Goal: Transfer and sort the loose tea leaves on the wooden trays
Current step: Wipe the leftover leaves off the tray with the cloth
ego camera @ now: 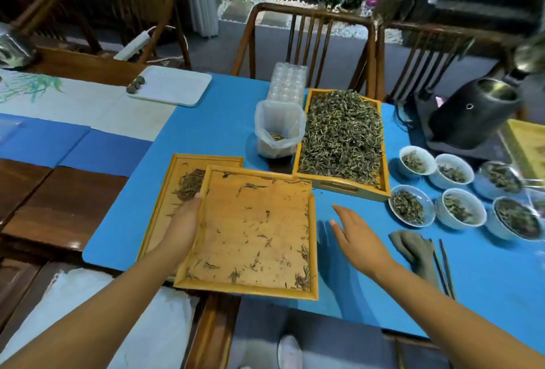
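left hand point(184, 225) grips near tray point(250, 233) edge, right hand point(358, 239) released; tilt slowly so leaves point(303, 277) slide onto lower tray point(177, 168)

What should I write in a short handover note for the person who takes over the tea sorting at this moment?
Left hand grips the left edge of the near tray, which overlaps the second tray beneath it.
Right hand is open, holding nothing, above the blue mat.
Near tray holds only scattered leaves; second tray has a small pile.
Full tray of loose tea stands behind.
Done: near tray is nearly bare.
Left: remove the stray leaves, then sort the full tray.
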The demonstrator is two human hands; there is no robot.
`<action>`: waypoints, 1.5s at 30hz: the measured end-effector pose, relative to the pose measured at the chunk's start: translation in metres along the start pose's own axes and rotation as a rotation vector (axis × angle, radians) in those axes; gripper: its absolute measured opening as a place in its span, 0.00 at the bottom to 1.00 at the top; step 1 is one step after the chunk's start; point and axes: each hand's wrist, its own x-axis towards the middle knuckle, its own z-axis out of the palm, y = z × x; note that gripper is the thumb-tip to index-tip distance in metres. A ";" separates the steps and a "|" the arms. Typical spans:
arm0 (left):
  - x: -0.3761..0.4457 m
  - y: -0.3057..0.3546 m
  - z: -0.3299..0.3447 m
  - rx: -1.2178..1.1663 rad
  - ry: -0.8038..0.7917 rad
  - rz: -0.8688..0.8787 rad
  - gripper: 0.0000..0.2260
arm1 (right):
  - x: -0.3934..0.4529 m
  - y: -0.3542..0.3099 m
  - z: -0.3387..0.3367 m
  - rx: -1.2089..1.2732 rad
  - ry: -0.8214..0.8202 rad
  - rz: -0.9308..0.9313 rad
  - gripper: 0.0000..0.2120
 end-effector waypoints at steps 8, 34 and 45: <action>0.007 0.009 0.063 0.048 -0.147 -0.003 0.21 | -0.025 0.081 -0.022 -0.183 0.111 0.231 0.27; 0.022 0.002 0.061 0.004 -0.174 -0.020 0.20 | -0.004 0.106 -0.020 0.041 0.122 0.375 0.26; 0.006 -0.007 -0.020 0.012 0.006 -0.006 0.20 | 0.048 -0.030 -0.010 0.207 0.189 0.020 0.26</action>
